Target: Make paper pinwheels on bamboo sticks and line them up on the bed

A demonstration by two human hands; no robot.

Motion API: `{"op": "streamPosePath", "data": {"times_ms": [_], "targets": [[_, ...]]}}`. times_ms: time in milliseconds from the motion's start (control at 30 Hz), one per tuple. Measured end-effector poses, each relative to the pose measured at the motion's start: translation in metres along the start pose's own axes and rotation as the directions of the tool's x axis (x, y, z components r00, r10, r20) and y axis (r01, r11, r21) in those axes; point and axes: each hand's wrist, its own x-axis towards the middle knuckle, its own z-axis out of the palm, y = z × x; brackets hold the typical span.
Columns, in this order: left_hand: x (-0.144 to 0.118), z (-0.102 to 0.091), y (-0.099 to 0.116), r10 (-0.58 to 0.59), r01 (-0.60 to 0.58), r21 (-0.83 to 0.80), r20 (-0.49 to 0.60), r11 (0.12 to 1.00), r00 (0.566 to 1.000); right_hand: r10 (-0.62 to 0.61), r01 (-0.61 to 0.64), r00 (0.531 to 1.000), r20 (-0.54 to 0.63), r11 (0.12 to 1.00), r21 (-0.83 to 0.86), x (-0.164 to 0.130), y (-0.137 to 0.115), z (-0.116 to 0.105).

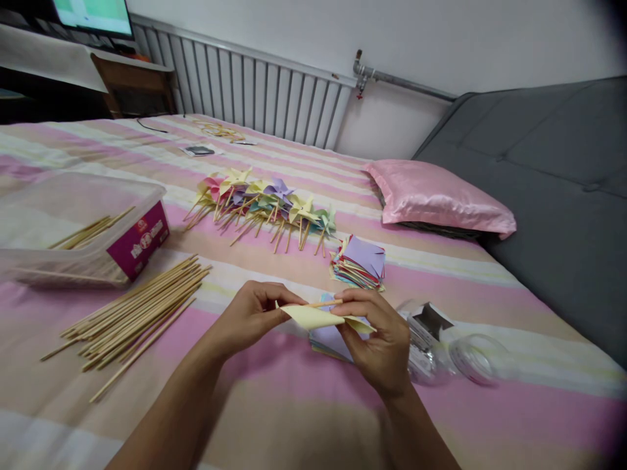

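A pale yellow sheet of paper (pixel 313 317) is stretched between my two hands. My left hand (pixel 252 316) pinches its left corner between thumb and fingers. At the right side my right hand (pixel 375 333) grips the same sheet, fingers on top and thumb below. A tan strip (pixel 323 303), perhaps a stick or a folded paper edge, runs along the top of the sheet up to my right fingertips. Below and behind the sheet lies a stack of bluish paper squares (pixel 328 343), partly hidden by my right hand.
Wooden sticks (pixel 142 313) lie loose at left beside a clear plastic box (pixel 161 196) holding more sticks. Several finished paper pinwheels (pixel 279 189) lie further back. A pile of cut coloured paper (pixel 365 258), clear plastic containers (pixel 473 359) and a pink pillow (pixel 435 196) are to the right.
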Motion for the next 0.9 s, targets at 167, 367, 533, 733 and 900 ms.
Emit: {"op": "streamPosePath", "data": {"times_ms": [167,367,533,733,900], "targets": [[0.0,-0.0008,-0.0022,0.018,-0.018,0.009,0.011,1.0,1.0,0.001,-0.001,1.0,-0.003,1.0,0.027,0.0004,-0.0009,0.0006],[0.0003,-0.0007,-0.002,0.012,-0.012,0.009,0.012,1.0,1.0,0.004,-0.004,1.0,-0.006,0.999,0.04,0.0005,-0.0018,0.0004],[-0.0001,-0.0009,-0.0026,0.013,-0.013,0.004,0.009,1.0,1.0,0.003,-0.003,1.0,-0.006,0.999,0.049,0.0005,-0.0025,-0.0002],[0.0001,-0.002,-0.0041,0.01,-0.01,0.019,0.015,1.0,1.0,-0.004,0.005,1.0,-0.014,0.999,0.052,0.0003,-0.0027,0.0001],[0.0004,-0.0018,-0.0031,0.009,-0.01,0.015,0.02,1.0,1.0,-0.024,0.025,1.0,-0.019,0.998,0.054,0.0012,-0.0029,0.0005]]}}
